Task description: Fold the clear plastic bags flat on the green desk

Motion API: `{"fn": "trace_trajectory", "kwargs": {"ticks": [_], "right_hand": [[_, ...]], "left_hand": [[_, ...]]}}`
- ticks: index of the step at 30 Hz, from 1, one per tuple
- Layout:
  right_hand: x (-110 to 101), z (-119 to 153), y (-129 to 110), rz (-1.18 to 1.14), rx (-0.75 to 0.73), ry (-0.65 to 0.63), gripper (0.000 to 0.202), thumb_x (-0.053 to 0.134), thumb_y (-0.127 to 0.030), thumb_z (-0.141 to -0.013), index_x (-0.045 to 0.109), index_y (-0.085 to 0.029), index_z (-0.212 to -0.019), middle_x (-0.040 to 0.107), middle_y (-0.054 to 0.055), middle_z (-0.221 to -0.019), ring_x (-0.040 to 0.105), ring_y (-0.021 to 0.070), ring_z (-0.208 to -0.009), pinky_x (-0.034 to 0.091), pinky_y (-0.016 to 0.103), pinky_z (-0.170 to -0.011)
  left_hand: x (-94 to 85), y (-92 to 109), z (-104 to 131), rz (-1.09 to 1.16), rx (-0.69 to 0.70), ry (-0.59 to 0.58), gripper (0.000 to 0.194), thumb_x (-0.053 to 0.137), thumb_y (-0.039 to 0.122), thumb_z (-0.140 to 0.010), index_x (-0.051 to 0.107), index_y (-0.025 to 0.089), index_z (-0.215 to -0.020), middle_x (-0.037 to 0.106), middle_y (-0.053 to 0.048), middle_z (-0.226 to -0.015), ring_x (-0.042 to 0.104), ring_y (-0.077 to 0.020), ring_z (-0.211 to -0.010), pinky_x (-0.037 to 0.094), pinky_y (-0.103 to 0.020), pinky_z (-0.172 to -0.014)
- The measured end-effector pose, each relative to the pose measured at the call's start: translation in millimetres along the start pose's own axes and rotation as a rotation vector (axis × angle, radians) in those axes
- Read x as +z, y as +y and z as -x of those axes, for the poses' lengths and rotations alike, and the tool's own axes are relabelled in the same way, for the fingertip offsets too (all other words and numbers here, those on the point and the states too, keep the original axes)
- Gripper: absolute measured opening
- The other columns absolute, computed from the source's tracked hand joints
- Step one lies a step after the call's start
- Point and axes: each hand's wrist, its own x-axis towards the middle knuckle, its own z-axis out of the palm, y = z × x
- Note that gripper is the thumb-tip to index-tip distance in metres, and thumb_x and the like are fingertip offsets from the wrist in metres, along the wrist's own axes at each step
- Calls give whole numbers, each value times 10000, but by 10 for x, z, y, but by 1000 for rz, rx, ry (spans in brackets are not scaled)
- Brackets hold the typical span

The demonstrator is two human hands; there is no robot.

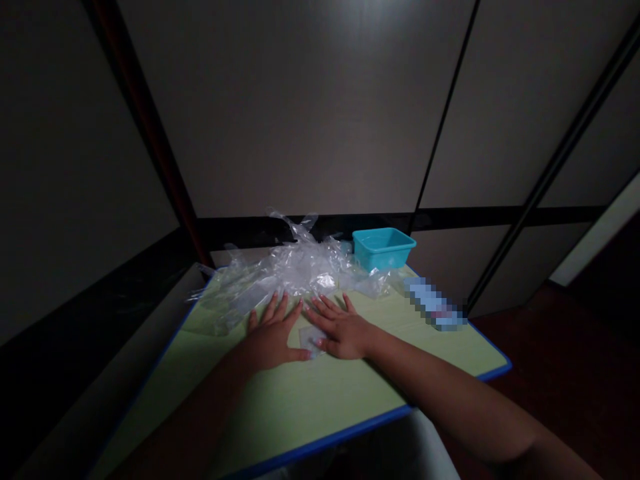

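My left hand (274,337) lies flat on the pale green tabletop, fingers spread. To its right my right hand (345,330) is also flat, its fingers stretched out toward the back. Between the two thumbs is a small clear plastic piece (307,339), partly covered by my right hand; both thumbs are at its edge. Just beyond my fingertips spreads a crumpled heap of clear plastic bags or film (305,263), reaching to the left edge of the table.
A turquoise plastic basket (383,250) stands at the back right of the table (300,413), which has a blue edge. At the right edge lies a light blue blurred-out box-like object (435,305). Cabinet panels (300,120) rise close behind.
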Motion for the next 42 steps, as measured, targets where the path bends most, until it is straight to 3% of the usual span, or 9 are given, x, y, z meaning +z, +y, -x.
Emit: {"fn": "trace_trajectory", "kwargs": {"ticks": [8, 13, 21, 24, 27, 32, 36, 42], "right_hand": [[44, 1, -105, 57, -44, -3, 636, 317, -424, -901, 10, -285, -1440, -67, 56, -1501, -64, 277, -1365, -86, 636, -986], [16, 55, -42, 54, -1, -32, 645, 346, -391, -897, 1, -312, -1436, -69, 59, -1501, -73, 289, -1360, -76, 639, -984], [-4, 103, 110, 23, 113, -95, 675, 379, -322, -877, -6, -332, -1431, -87, 56, -1496, -90, 302, -1354, -77, 654, -969], [-2, 91, 116, 7, 110, -101, 684, 384, -312, -871, -8, -331, -1431, -94, 51, -1495, -101, 289, -1354, -71, 650, -974], [2, 76, 131, -12, 116, -102, 724, 408, -323, -858, -35, -317, -1430, -110, 51, -1492, -120, 282, -1353, -74, 645, -976], [-13, 63, 155, -29, 124, -76, 756, 412, -373, -857, -73, -282, -1429, -119, 62, -1490, -133, 267, -1353, -97, 631, -976], [-38, 59, 132, -25, 118, -33, 793, 416, -470, -845, -71, -255, -1433, -132, 81, -1487, -137, 282, -1351, -119, 624, -973], [-29, 38, 135, -26, 121, -55, 840, 474, -518, -807, -58, -319, -1426, -127, 84, -1487, -134, 294, -1349, -116, 639, -957]], "left_hand": [[83, -18, -44, 27, -10, -5, 1158, 589, 722, -529, 131, 163, -1433, -30, -165, -1487, -99, -371, -1348, 90, -671, -975], [54, 21, -27, 56, -46, -56, 1184, 590, 720, -522, 107, 143, -1435, -57, -184, -1479, -116, -372, -1344, 98, -677, -966], [61, 1, -25, 61, -42, -25, 1221, 639, 707, -482, 64, 208, -1436, -80, -168, -1482, -134, -383, -1335, 71, -689, -956], [65, 9, -22, 59, -10, 29, 1119, 608, 696, -554, 79, 249, -1433, -85, -144, -1486, -126, -362, -1344, 62, -674, -969], [73, 30, -24, 59, 16, 88, 990, 546, 679, -646, 103, 270, -1431, -64, -128, -1492, -114, -343, -1352, 50, -664, -976], [111, 43, -43, 43, 30, 141, 996, 556, 674, -647, 97, 269, -1432, -59, -130, -1493, -113, -344, -1354, 41, -671, -972], [119, 38, -54, 31, 43, 143, 1034, 566, 697, -621, 95, 261, -1433, -76, -127, -1493, -124, -349, -1350, 35, -668, -975], [106, 31, -56, 24, 48, 86, 1102, 558, 746, -579, 57, 266, -1434, -90, -123, -1490, -124, -344, -1351, 17, -660, -983]]}}
